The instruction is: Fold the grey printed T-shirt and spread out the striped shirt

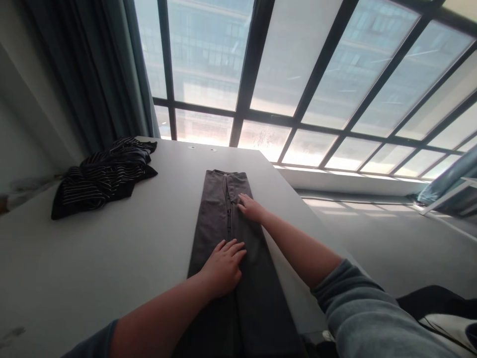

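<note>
"Table [145, 248], white: edges?"

"Wide room on your left, up to striped black clothing [100, 179]; right edge nearer."

"Garment [210, 219]?"

"Dark grey, flat, lengthwise on the table, centre opening upward; your left hand [224, 263] and right hand [251, 208] rest on it, fingers extended, unclenched."

I can read no lettering anywhere from where I stand in the room: no label, no brand, no number, no sign.

L hand [224, 266] & R hand [251, 207] on dk garment [257, 278] atop wht tbl [149, 248].
</note>
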